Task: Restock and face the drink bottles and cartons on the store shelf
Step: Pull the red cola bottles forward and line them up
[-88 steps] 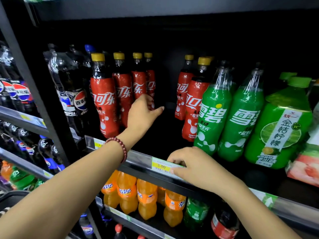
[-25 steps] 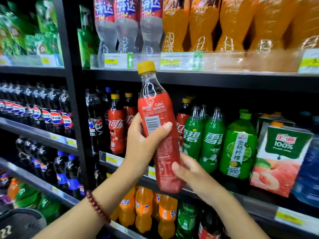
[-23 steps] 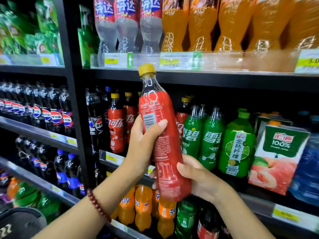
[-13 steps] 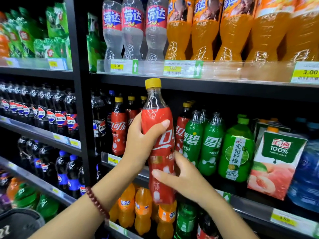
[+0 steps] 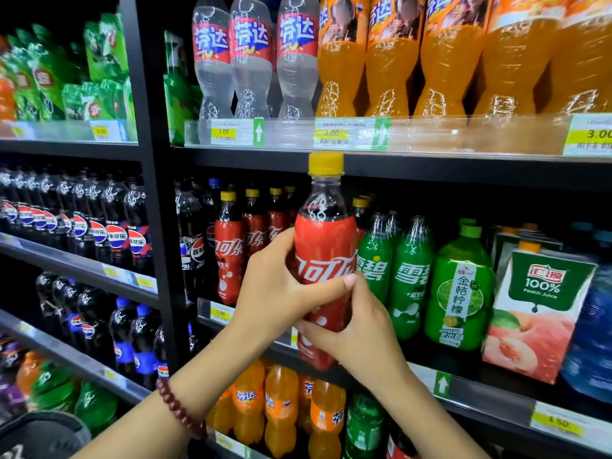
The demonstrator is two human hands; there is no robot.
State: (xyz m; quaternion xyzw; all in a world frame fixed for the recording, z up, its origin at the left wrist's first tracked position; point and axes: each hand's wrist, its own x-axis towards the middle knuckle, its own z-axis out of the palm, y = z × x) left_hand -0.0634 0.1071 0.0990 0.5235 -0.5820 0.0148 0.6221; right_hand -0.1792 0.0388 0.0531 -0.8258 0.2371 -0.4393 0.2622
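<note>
Two hands hold one cola bottle (image 5: pixel 323 260) upright in front of the middle shelf (image 5: pixel 463 389). The left hand (image 5: pixel 281 289) wraps its waist from the side, thumb laid across the glossy red sleeve below the white lettering; the right hand (image 5: pixel 361 332) curls round the lower body from below. The bottle is clear, ribbed plastic at the shoulder, dark with liquid, topped by a smooth yellow cap (image 5: pixel 326 163) that reaches the upper shelf's edge. A string of dark red beads (image 5: pixel 180 412) circles the left wrist. Behind the left hand stands a row of matching red-sleeved bottles (image 5: pixel 228 250); to the right stand green lemon-lime bottles (image 5: pixel 410 276) with waisted bodies, a squat green jug (image 5: pixel 458 289) and a square peach juice carton (image 5: pixel 536 313). Above, dimpled clear bottles (image 5: pixel 251 61) and orange ones (image 5: pixel 390 61) stand behind a transparent rail with yellow price tags (image 5: pixel 223 132).
</note>
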